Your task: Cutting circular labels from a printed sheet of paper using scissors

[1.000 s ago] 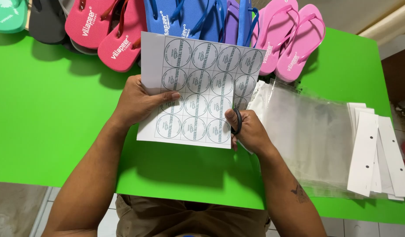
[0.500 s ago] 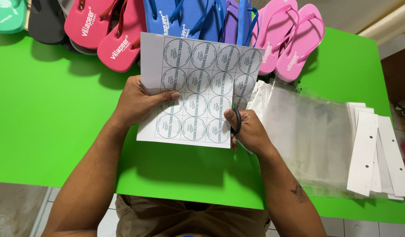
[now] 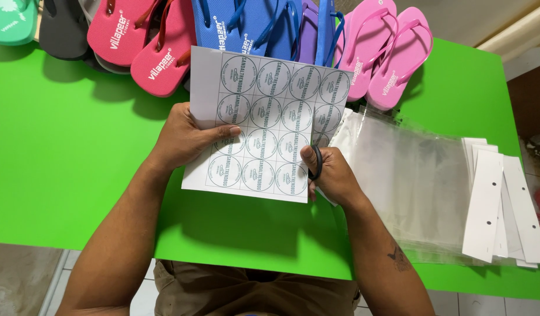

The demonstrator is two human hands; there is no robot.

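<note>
Sheet of round labels (image 3: 270, 117): held above the table (image 3: 65, 152), left hand (image 3: 188, 137) at its left edge, right hand (image 3: 331, 175) with scissors (image 3: 318, 162) at its right edge. Row of flip-flops (image 3: 164, 47): behind the sheet, along the table's far edge. Stack of plastic bags (image 3: 410, 175): right of the sheet, card strips (image 3: 486, 205) at its right end.

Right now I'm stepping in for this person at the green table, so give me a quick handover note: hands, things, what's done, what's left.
Left hand grips the sheet of round printed labels by its left edge, above the green table.
Right hand holds dark-handled scissors at the sheet's right edge.
Clear bags and white card strips lie to the right; flip-flops line the far edge.
Done: no cut-out label visible.
Left: seemingly the whole sheet.
</note>
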